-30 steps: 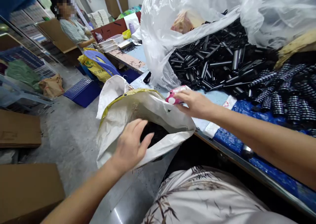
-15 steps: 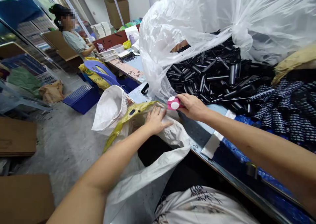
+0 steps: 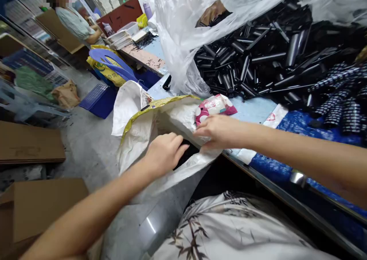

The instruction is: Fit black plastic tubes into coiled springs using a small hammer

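A white woven sack (image 3: 134, 138) with a yellow rim hangs open against the table edge, dark contents showing inside. My left hand (image 3: 164, 154) lies over its near rim, fingers together and curled into the mouth. My right hand (image 3: 218, 132) pinches the sack's far rim at the table edge. Just beyond that hand, a pink packet with white dots (image 3: 213, 106) lies loose on the pale blue table top (image 3: 252, 109). Behind it, a big heap of black tubes (image 3: 258, 57) spills out of a clear plastic bag (image 3: 177, 31).
Striped dark tubes (image 3: 341, 99) lie at the right on a blue cover (image 3: 286, 128). On the floor to the left are cardboard sheets (image 3: 28, 143), a blue crate (image 3: 99, 99) and a purple chair (image 3: 114, 63). Another person (image 3: 73, 21) works at the far table.
My right hand has let go of the pink packet, which now lies on the table, and dropped to the sack's far rim. My left hand drew back to the sack's mouth.
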`<state>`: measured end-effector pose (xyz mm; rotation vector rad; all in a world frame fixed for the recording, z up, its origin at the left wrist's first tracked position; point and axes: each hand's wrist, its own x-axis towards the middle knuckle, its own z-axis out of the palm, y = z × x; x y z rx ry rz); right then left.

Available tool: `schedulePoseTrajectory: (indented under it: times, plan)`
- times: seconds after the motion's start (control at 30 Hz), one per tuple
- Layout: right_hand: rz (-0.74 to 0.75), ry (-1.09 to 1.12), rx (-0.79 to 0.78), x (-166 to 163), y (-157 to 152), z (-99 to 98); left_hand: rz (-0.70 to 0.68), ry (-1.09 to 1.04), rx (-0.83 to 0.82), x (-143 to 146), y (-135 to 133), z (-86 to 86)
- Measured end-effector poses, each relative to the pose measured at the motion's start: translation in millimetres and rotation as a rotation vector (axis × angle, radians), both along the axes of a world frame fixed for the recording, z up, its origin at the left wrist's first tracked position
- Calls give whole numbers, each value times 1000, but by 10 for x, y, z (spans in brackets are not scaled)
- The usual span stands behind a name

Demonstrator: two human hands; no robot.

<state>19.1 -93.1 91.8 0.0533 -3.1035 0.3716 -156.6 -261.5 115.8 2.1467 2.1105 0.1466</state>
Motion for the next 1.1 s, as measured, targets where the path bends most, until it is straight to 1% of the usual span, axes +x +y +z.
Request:
schedulePoseTrajectory:
  times: [0.03, 0.07, 0.1, 0.13, 0.17, 0.2, 0.23, 0.27, 0.3, 0.33, 0.37, 0.47, 0.5, 0.53, 0.57, 0.63, 0.73, 0.77, 0.83, 0.9, 0.97, 1.03, 1.1]
  plan:
    - [32, -54, -51, -60, -130, -14, 60, 68, 139, 5, -283, 26]
    - [50, -84, -102, -116, -267, -40, 221, 131, 279, -16, -534, 36]
    - [62, -97, -146, -162, -403, -76, 429, 136, 389, -57, -746, 23]
    - [70, -108, -174, -192, -531, -115, 639, 30, 447, -112, -912, -15]
    - [76, -124, -184, -205, -641, -153, 839, -164, 456, -173, -1031, -76]
    - [80, -151, -176, -203, -727, -184, 989, -413, 427, -235, -1104, -159]
    - [90, -191, -156, -192, -783, -205, 1075, -669, 380, -290, -1134, -255]
    - [104, -219, -135, -183, -807, -209, 1111, -885, 339, -335, -1125, -357]
    - [120, -212, -119, -184, -800, -196, 1118, -1035, 314, -367, -1082, -455]
    - [126, -156, -106, -206, -766, -167, 1111, -1121, 307, -385, -1013, -544]
    - [108, -56, -88, -252, -710, -125, 1097, -1168, 307, -389, -926, -620]
    - [-51, 299, 51, -540, -484, -11, 1026, -1317, 232, -342, -655, -776]
    - [-85, 342, 111, -664, -413, -5, 999, -1352, 186, -320, -587, -812]
    - [-73, 338, 158, -788, -354, -24, 973, -1381, 134, -301, -539, -843]
    - [-30, 297, 181, -903, -311, -67, 949, -1403, 80, -288, -512, -870]
    - [30, 220, 176, -1089, -281, -197, 912, -1434, -34, -285, -516, -912]
    - [16, 188, 127, -1250, -329, -360, 878, -1455, -182, -328, -596, -947]
    - [3, 184, 105, -1285, -348, -376, 870, -1453, -216, -354, -622, -952]
    - [-9, 148, 48, -1348, -349, -348, 860, -1424, -251, -431, -658, -954]
    - [-22, 65, -25, -1404, -270, -279, 863, -1355, -240, -546, -689, -944]
    - [-64, -23, -102, -1434, -106, -219, 891, -1247, -169, -683, -756, -918]
    - [-152, -68, -175, -1430, 93, -196, 936, -1102, -42, -782, -892, -875]
    - [-263, -67, -240, -1413, 255, -206, 965, -951, 107, -772, -1086, -824]
